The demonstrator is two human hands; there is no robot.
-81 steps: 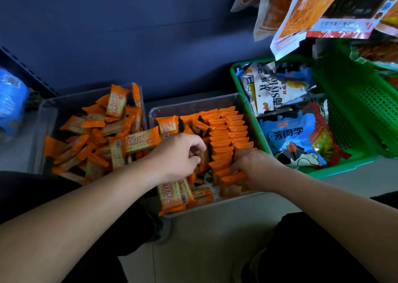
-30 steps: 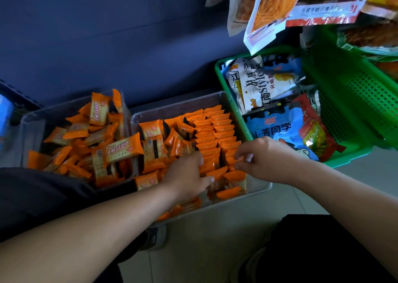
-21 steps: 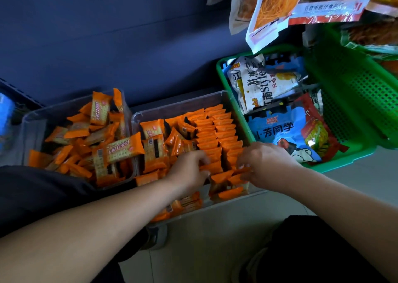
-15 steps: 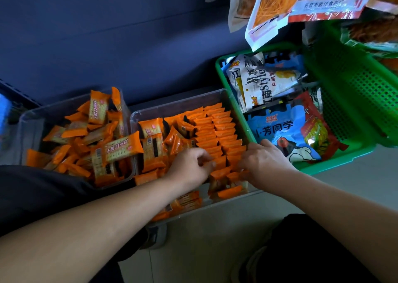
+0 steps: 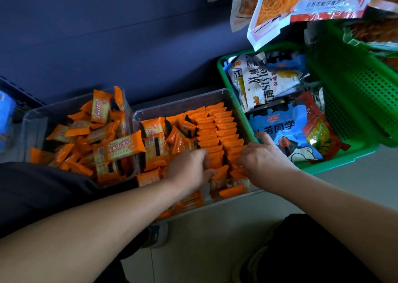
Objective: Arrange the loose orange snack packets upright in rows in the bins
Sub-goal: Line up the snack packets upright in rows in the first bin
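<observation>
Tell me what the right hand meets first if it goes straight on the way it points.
The upright orange packets in the right-hand row of the clear bin. The right hand points up-left into them, and its fingertips seem to touch them, though depth is unclear.

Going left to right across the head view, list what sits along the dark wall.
Blue package at the picture's edge, clear bin of jumbled orange packets, second clear bin where packets stand in rows, green basket of snack bags.
</observation>
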